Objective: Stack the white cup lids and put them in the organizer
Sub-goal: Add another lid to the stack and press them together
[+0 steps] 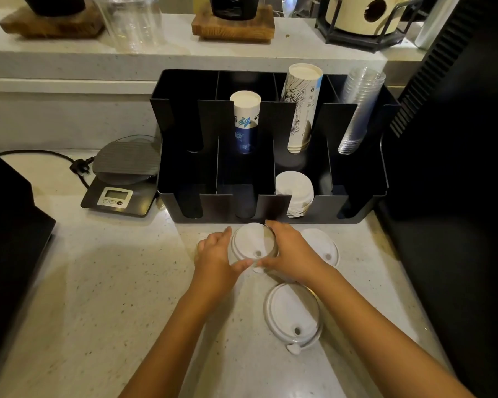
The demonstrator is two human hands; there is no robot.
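Note:
A stack of white cup lids [252, 242] stands on the counter just in front of the black organizer [272, 206]. My left hand [214, 255] cups its left side and my right hand [289, 249] wraps its right side, thumbs meeting at the near edge. One loose white lid [292, 313] lies flat nearer to me. Another loose lid [324, 245] lies to the right, partly behind my right hand. A stack of white lids [295, 191] lies in the organizer's front row, third slot from the left.
The organizer's back row holds a blue-printed paper cup stack [245, 122], a taller printed cup stack [299, 107] and clear plastic lids [357, 110]. A digital scale [121, 182] with a cord sits to the left. Dark machines flank both sides.

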